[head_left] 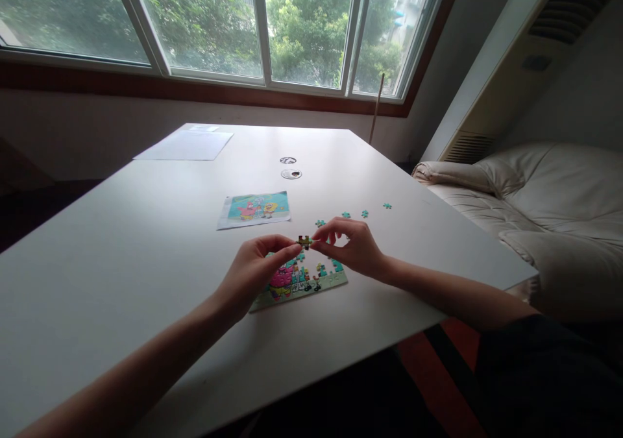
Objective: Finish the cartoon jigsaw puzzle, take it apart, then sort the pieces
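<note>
A small dark-and-yellow puzzle piece [305, 241] is held up between both hands, above the table. My left hand [260, 259] pinches its left side between thumb and fingers. On the other side, the thumb and forefinger of my right hand [355, 246] grip its right edge. Below them lies a partly assembled jigsaw puzzle [335, 279] with a pink figure at its left and gaps in its middle and upper right. My hands hide part of its upper area. Several loose turquoise pieces, one of them a puzzle piece [365, 213], lie beyond my right hand.
A printed picture sheet [257, 207] with cartoon figures lies behind the puzzle on the white table [185, 217]. Two round discs [291, 174] sit farther back, and white papers [185, 145] lie at the far left corner. A cream sofa [559, 198] stands to the right.
</note>
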